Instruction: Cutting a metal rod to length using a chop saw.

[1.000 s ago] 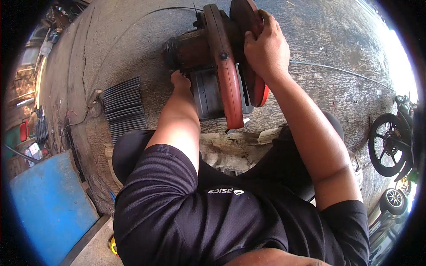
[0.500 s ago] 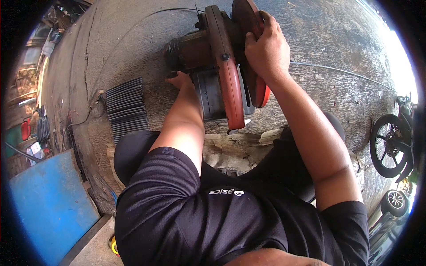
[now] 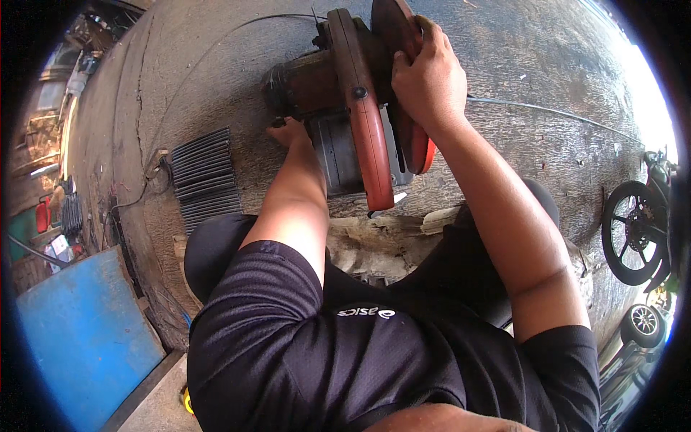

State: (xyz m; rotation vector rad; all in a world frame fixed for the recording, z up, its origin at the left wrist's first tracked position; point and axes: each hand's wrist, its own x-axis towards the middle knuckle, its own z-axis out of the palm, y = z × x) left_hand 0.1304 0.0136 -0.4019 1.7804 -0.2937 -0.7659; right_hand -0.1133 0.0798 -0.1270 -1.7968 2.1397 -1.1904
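A worn cut-off saw (image 3: 371,147) with a long red handle arm and a dark motor stands in front of me. Its round, reddish-brown blade guard (image 3: 392,21) is on the right side. The fingers of my right hand (image 3: 432,83) curl over the guard's outer edge, thumb on the near face. Low beside the grey base (image 3: 338,155), left of the handle arm, my left hand (image 3: 290,132) has its fingers closed around a small dark part that I cannot make out. The motor (image 3: 302,83) sits just beyond that hand.
Several dark metal bars (image 3: 206,176) lie side by side on the ground at left. A thin rod or cable (image 3: 554,111) stretches to the right from the saw. A blue panel (image 3: 86,338) stands lower left, and a motorcycle wheel (image 3: 630,234) at far right.
The saw and both hands sit slightly further left in the picture. Each hand keeps the same hold.
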